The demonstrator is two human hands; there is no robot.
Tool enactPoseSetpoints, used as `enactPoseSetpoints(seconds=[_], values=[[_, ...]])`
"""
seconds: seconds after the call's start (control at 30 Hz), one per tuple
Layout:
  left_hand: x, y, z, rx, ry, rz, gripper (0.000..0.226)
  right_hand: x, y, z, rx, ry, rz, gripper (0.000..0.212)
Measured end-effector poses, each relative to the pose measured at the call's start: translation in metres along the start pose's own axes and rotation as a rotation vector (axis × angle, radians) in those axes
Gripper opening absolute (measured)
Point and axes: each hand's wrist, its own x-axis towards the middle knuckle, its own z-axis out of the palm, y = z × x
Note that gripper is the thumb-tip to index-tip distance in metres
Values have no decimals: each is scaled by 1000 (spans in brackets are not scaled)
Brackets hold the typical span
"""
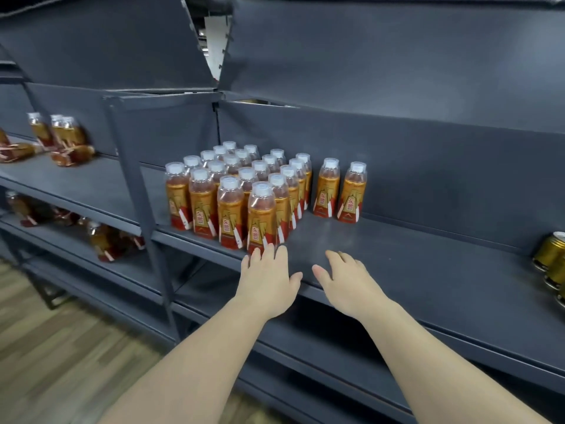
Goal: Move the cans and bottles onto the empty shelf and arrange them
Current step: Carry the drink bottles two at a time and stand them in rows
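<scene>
Clear plastic bottles with white caps and orange-red labels [238, 191] stand upright in a tight block at the left end of the dark grey metal shelf [428, 264], up to its front edge. Two more [339, 191] stand just right, near the back wall. Left hand [269, 276] flat, holding nothing, fingertips at the front-corner bottle's base. Right hand [345, 283] relaxed, empty, over the front lip. Bare deck runs right to the gold metal cans [550, 255].

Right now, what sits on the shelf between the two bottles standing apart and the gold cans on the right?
Nothing. In the head view, the shelf between the two separate bottles and the gold cans is a bare dark surface.
</scene>
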Motion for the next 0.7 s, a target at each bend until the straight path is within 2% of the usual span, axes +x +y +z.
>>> enactPoseSetpoints(seconds=[0.13,0.2,0.5,0.7], values=[[-15,-44,-12,1,15,-63,56,3,-46,17,-10,-31,-77,62],[-23,-73,-20,11,6,-109,63,6,-74,27,-19,-43,-118,62],[-80,-239,-65,47,49,-347,58,16,-229,86,-69,-111,-307,63],[-105,-331,-93,47,98,-425,59,25,-320,122,-88,-108,-381,64]])
